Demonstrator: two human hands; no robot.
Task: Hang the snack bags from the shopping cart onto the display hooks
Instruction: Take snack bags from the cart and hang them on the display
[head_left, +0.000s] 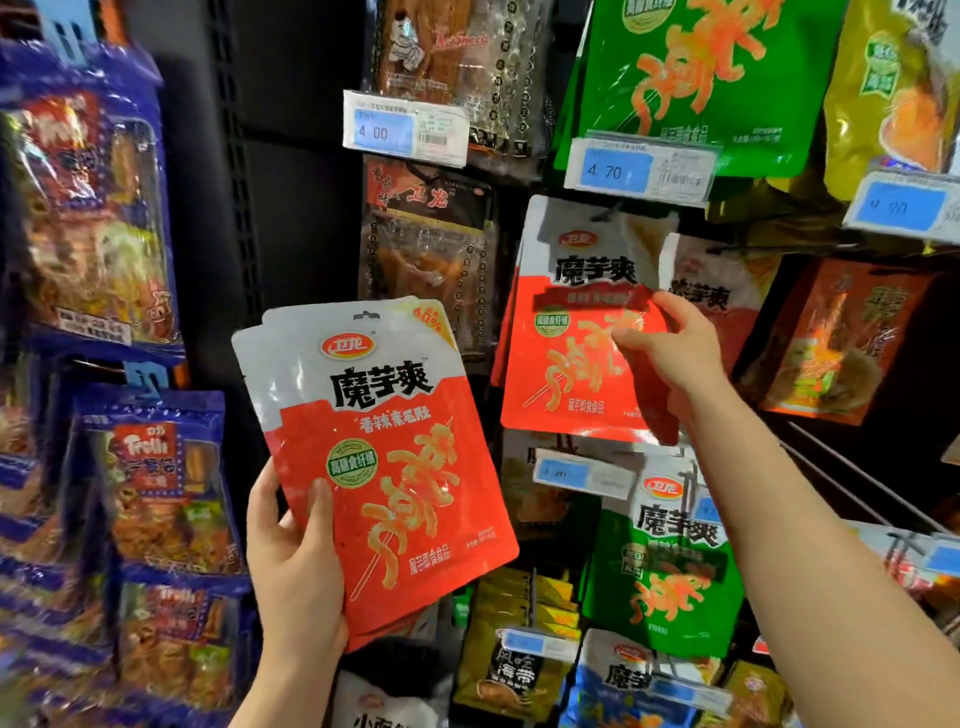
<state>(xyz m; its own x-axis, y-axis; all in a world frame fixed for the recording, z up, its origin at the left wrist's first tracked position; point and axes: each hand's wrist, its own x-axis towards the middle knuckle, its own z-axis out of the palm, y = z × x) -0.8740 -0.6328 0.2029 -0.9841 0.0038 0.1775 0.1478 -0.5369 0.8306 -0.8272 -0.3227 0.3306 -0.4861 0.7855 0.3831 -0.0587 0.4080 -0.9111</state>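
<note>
My left hand (296, 566) grips a small stack of red-and-white snack bags (384, 447) by the lower left corner, held upright in front of the dark rack. My right hand (670, 353) pinches the right edge of another red-and-white snack bag (576, 332), raised against the display at centre right. This bag's top lies near a hook under the 4.70 price tag (641, 166); whether the hook passes through its hole cannot be told. A matching bag (722, 301) hangs just behind it. The shopping cart is out of view.
Green bags (696, 78) hang above and a green bag (670, 577) below. Brown snack packs (431, 254) hang at centre with a 4.00 tag (405, 127). Blue candy bags (88, 208) fill the left rack. Bare hook rods (852, 483) jut out at right.
</note>
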